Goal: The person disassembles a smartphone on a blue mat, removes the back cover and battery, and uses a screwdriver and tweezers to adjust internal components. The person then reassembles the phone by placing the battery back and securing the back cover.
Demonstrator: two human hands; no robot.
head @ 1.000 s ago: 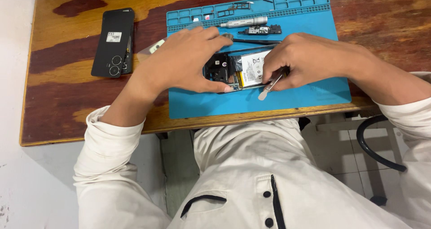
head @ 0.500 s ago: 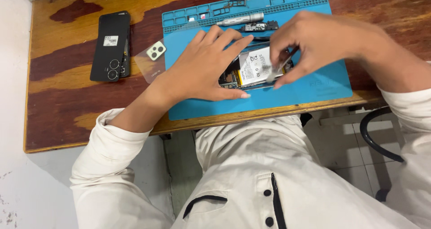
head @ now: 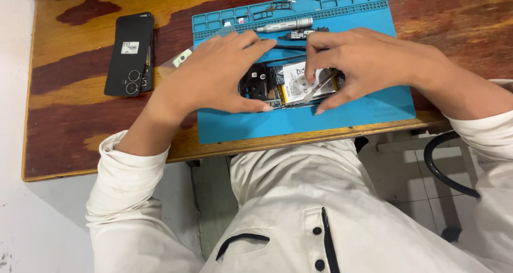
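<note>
On blue mat (head: pixel 363 110): left hand (head: pixel 214 72) fingers spread steadying opened phone (head: pixel 288 86); right hand (head: pixel 363 64) fingers pinching white battery label (head: pixel 294 80).

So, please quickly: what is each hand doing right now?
Left hand: spread flat, fingers steadying the opened phone on the blue mat; grips nothing.
Right hand: fingers pinched on a thin metal tool over the phone's battery.

The worktop (head: pixel 80 118) is old brown wood with darker red patches where the shine has worn away. Its front edge is pale and thin. Left of it stands a plain white wall (head: pixel 13 91). Below, the floor (head: pixel 406 193) has light square tiles. A black curved chair part (head: pixel 443 171) shows on the right. The light is soft and even.
</note>
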